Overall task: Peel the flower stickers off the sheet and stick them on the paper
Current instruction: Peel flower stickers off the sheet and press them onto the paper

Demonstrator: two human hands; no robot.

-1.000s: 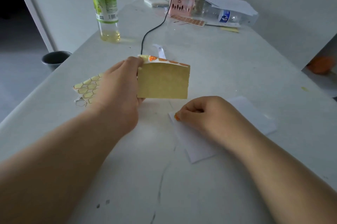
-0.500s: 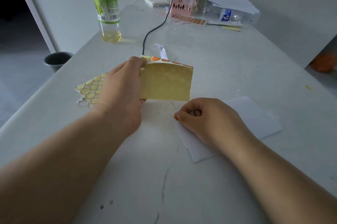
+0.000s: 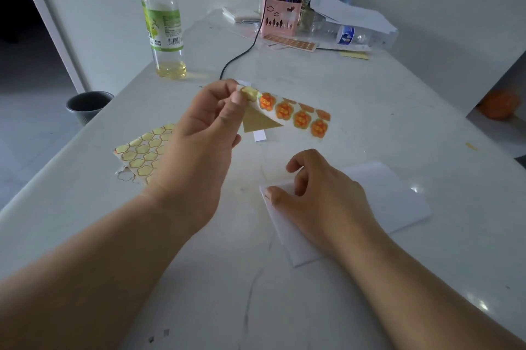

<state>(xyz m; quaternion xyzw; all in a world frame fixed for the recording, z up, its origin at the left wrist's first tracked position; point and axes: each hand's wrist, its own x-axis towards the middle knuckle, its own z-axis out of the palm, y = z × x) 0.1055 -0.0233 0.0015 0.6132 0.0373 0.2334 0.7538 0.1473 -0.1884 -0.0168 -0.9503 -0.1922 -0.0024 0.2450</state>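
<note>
My left hand (image 3: 205, 127) pinches the left end of a sticker sheet (image 3: 296, 115) above the table, its face turned up and showing several orange flower stickers, one corner folded so the tan backing shows. My right hand (image 3: 318, 193) rests on the white paper (image 3: 398, 196) with thumb and fingers loosely curled on the paper's left corner; no sticker shows in it. The paper lies flat on the white table (image 3: 370, 93), partly hidden under that hand.
A used sheet with empty yellow flower outlines (image 3: 139, 153) lies left, partly under my left wrist. A bottle (image 3: 163, 22), black cable (image 3: 247, 48), pink pen holder (image 3: 281, 14), another sticker sheet (image 3: 290, 42) and papers stand at the back. A grey bin (image 3: 88, 105) sits beyond the left edge.
My left hand has turned the sticker sheet from back-facing to face up, showing the orange stickers. My right hand's fingers have loosened on the paper, and the orange sticker at its fingertip is out of sight.
</note>
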